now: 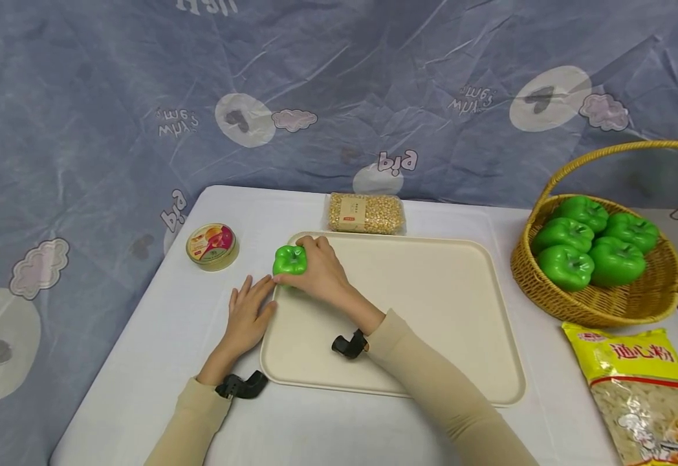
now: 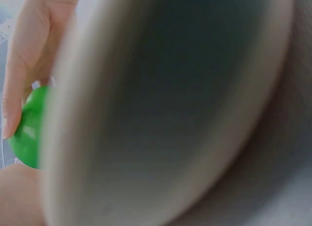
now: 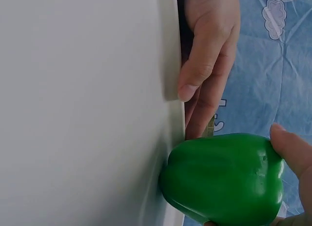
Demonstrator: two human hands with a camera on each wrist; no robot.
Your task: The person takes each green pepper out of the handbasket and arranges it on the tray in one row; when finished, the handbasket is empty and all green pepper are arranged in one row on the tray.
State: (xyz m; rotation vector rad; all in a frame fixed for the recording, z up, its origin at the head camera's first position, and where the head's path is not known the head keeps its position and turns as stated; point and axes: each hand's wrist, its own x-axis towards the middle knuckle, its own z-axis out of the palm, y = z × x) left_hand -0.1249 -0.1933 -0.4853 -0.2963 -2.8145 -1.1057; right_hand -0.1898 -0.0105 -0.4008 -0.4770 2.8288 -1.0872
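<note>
My right hand [image 1: 319, 266] grips a green bell pepper [image 1: 290, 260] between thumb and fingers, at the top left corner of the beige tray [image 1: 397, 310]. Seen from the right wrist, the pepper [image 3: 224, 179] lies on its side over the tray's rim, with a thumb and fingertips at its stem end. My left hand [image 1: 248, 317] rests beside the tray's left edge, fingers extended, thumb [image 3: 197, 74] at the rim. A blurred close object fills most of the left wrist view, hiding much of the left hand; a part of the pepper [image 2: 30, 131] shows at the left.
A round tin [image 1: 213, 247] stands at the table's back left. Behind the tray lies a pack of corn kernels [image 1: 365, 213]. At the right a wicker basket [image 1: 583, 310] holds several green peppers [image 1: 618, 261], with a yellow-topped pasta bag [image 1: 642, 395] in front.
</note>
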